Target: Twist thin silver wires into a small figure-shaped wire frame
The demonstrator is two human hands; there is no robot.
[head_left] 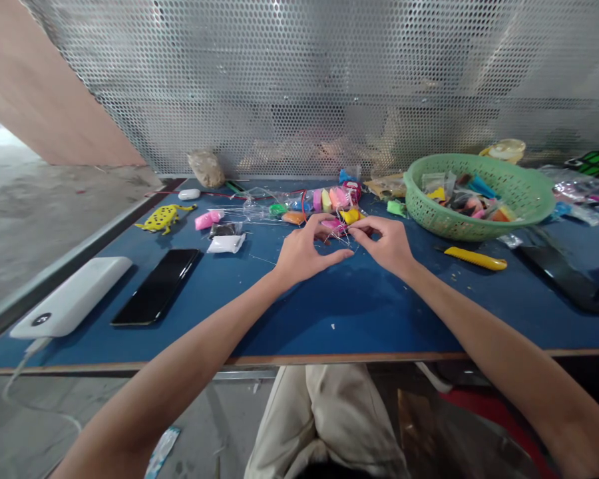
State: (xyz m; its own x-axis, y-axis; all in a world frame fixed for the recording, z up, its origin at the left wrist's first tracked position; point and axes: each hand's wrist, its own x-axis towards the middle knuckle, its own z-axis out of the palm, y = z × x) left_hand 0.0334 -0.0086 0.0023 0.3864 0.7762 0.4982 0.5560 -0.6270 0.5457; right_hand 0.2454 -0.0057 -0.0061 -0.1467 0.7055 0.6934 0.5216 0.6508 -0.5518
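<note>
Over the bench, the magenta piece sits just beside the curved fingers of the left hand, their grip unclear, while those of the right hand pinch its thin wires.

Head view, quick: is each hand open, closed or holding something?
Left hand: thumb spread from fingers; whether it holds anything can't be told.
Right hand: fingertips closed, apparently pinching thin, pale, wiry strands.
</note>
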